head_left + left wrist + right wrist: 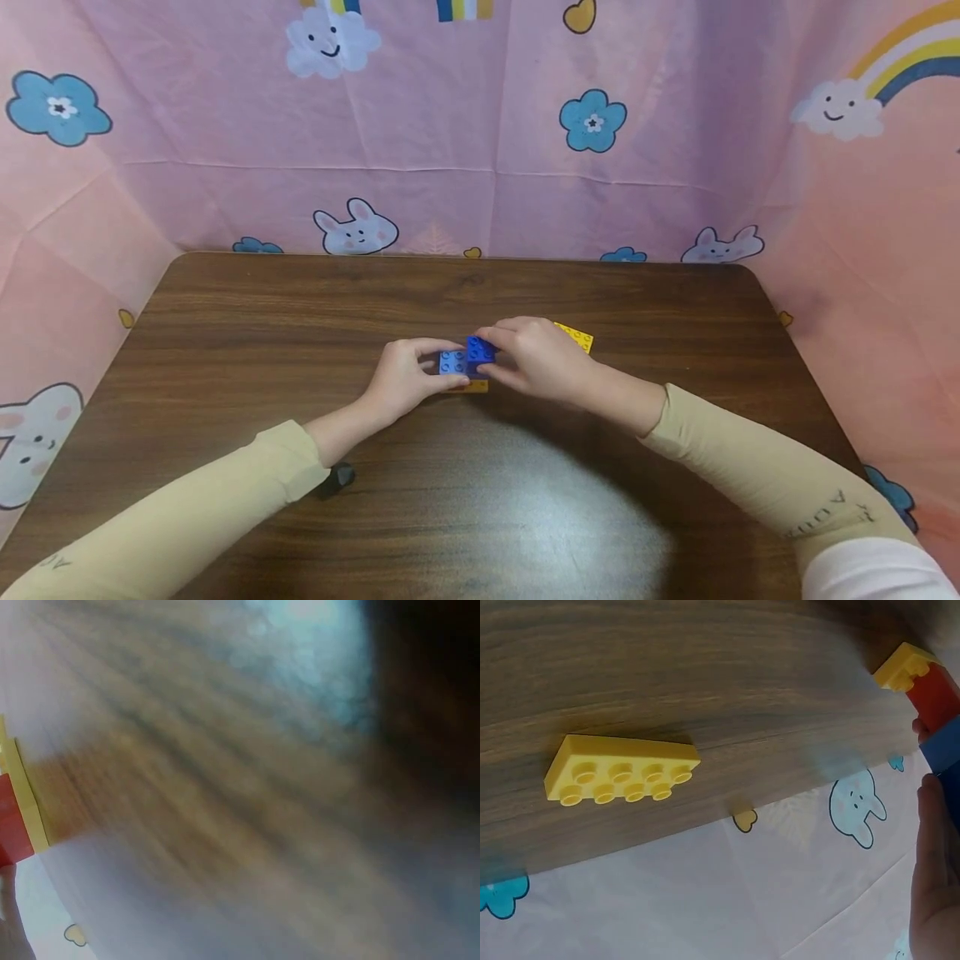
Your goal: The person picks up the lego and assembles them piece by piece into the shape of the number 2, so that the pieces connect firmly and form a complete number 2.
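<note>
Near the middle of the table, a stack of toy building bricks has a yellow base brick point(477, 387), a red brick point(934, 697) above it and a light blue brick point(452, 362). My left hand point(401, 379) holds the stack from the left, thumb in front and finger behind. From the right, my right hand point(543, 357) pinches a dark blue brick point(480, 352) beside the light blue one. Whether the dark blue brick is pressed onto the stack I cannot tell. The left wrist view shows only the red brick point(13, 829) and the yellow base brick point(30, 796) at its edge.
Behind my right hand lies a loose yellow brick point(622, 769), studs up. A small dark object point(342, 475) sits by my left sleeve on the wooden table point(247, 333). Pink patterned cloth point(450, 125) hangs along the back and sides.
</note>
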`<state>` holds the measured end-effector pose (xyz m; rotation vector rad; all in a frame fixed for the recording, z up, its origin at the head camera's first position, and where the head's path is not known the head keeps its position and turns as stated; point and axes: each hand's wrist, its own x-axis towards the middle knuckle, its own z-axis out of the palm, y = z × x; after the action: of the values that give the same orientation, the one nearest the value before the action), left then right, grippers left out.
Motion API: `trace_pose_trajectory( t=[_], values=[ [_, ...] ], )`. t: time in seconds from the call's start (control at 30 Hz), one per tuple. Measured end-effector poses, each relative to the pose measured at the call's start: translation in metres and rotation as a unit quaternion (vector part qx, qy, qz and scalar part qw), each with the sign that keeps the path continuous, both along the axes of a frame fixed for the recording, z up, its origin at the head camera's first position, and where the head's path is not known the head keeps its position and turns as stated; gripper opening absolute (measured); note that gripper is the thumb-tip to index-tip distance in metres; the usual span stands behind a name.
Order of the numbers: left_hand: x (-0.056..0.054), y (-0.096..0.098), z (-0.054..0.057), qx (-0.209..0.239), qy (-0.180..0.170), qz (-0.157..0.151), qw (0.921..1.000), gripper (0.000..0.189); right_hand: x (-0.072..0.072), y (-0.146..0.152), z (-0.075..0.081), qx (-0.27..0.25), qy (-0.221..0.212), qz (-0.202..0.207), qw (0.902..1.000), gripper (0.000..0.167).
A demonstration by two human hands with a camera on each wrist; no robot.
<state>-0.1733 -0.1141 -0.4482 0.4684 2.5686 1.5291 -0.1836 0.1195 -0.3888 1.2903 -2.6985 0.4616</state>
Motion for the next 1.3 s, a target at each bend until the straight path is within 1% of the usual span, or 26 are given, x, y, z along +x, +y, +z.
trace_pose_trajectory(
  t=[0.07, 0.17, 0.4, 0.53, 0.7, 0.83, 0.93, 1.1, 1.2, 1.3],
  values=[
    [0.0002, -0.0004, 0.0003, 0.001, 0.001, 0.001, 1.0, 0.04, -0.0004, -0.0003, 0.0002, -0.004, -0.007, -0.001, 1.0, 0.04],
    [0.0002, -0.0005, 0.0001, -0.001, 0.003, 0.001, 1.0, 0.04, -0.0002, 0.0, 0.0007, -0.002, -0.005, -0.001, 1.0, 0.042],
    [0.0008, 0.0002, -0.0005, -0.006, 0.001, 0.006, 1.0, 0.04, -0.0007, -0.0008, 0.0031, 0.032, 0.023, 0.012, 0.9991, 0.044],
    [0.001, 0.0002, 0.0001, -0.004, 0.001, 0.006, 1.0, 0.04, -0.0012, -0.0009, 0.0039, 0.04, 0.032, 0.017, 0.9985, 0.044],
    [0.0004, 0.0001, 0.0003, -0.008, 0.003, 0.005, 1.0, 0.04, -0.0012, 0.0003, 0.0033, 0.036, 0.035, 0.015, 0.9986, 0.046],
    [0.0002, 0.0004, -0.0003, -0.012, 0.003, 0.007, 0.9999, 0.041, -0.0019, 0.0017, 0.0033, 0.028, 0.043, 0.01, 0.9986, 0.053],
    [0.0006, 0.0012, 0.0001, -0.01, 0.005, 0.006, 0.9999, 0.04, -0.0032, 0.003, 0.0031, 0.012, 0.034, 0.011, 0.9993, 0.055],
    [0.0003, 0.0015, -0.0003, -0.012, 0.006, 0.005, 0.9999, 0.04, -0.0046, 0.0028, 0.0011, -0.021, 0.003, 0.016, 0.9996, 0.049],
    [0.0001, 0.0014, -0.0001, -0.011, 0.002, 0.005, 0.9999, 0.041, -0.0043, 0.0011, 0.0005, -0.02, 0.008, 0.015, 0.9997, 0.044],
    [0.0004, 0.0005, -0.0008, -0.009, -0.001, 0.004, 0.9999, 0.04, -0.0033, -0.0008, -0.0001, -0.008, 0.013, 0.011, 0.9998, 0.044]
  ],
)
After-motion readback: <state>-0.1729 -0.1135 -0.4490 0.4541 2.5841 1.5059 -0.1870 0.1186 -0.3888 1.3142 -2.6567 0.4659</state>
